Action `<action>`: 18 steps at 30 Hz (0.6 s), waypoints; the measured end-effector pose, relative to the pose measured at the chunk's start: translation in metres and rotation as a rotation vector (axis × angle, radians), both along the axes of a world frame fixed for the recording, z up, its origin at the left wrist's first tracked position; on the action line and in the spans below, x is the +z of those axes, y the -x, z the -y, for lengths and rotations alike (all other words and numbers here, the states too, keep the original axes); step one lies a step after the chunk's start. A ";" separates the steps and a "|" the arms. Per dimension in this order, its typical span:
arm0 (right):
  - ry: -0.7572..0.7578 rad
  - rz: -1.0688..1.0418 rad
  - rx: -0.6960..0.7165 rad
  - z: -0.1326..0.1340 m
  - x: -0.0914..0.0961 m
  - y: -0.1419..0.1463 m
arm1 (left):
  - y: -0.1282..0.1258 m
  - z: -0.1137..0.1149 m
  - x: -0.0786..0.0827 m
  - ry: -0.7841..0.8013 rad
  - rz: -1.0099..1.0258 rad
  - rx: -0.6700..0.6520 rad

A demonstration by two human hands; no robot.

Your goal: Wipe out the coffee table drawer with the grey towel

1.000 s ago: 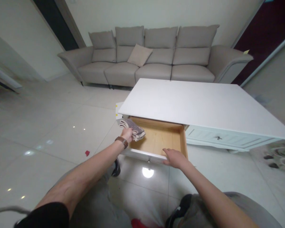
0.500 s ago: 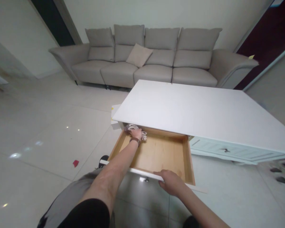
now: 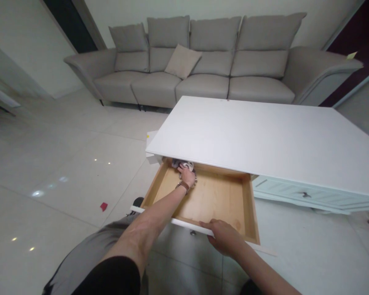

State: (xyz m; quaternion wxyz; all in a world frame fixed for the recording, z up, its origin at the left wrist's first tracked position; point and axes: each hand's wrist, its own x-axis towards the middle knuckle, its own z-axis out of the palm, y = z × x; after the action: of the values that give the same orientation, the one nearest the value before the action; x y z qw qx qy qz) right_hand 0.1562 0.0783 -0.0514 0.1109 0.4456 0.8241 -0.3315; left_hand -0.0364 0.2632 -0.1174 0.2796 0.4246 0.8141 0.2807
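Observation:
A wooden drawer is pulled out from the white coffee table. My left hand, with a brown band at the wrist, reaches into its back left corner. Its fingers are on a bunched white and greyish-brown cloth, partly covered by the hand and the tabletop. At the drawer's white front edge, my right hand is closed over the top, with the thumb along the inner side. A small dark knob is on that front, left of my right hand.
A second drawer front is closed to the right. Behind the table stands a grey sofa with a beige cushion. A white box is by the table's left end. A red scrap lies on the tiled floor.
My left hand has shifted a little to the right in the drawer, and the cloth under it looks more bunched. My right hand stays on the drawer front. The view has tilted slightly.

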 end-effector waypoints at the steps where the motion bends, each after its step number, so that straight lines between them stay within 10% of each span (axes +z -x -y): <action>1: -0.005 -0.002 0.001 0.000 0.000 0.000 | -0.007 0.005 0.000 0.001 0.002 -0.040; 5: -0.001 -0.007 0.009 -0.001 0.002 0.002 | -0.037 0.022 -0.002 -0.036 0.129 -0.203; 9: -0.004 0.001 0.021 -0.002 0.002 0.003 | -0.046 0.019 -0.004 -0.172 0.357 -0.077; 18: -0.035 -0.008 0.014 0.000 0.004 0.002 | 0.041 -0.008 0.015 -0.298 0.397 0.446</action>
State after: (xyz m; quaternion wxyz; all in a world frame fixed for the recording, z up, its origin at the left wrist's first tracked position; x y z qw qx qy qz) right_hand 0.1537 0.0780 -0.0469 0.1022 0.4404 0.8333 -0.3181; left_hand -0.0777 0.2713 -0.1020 0.2990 0.2095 0.7666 0.5282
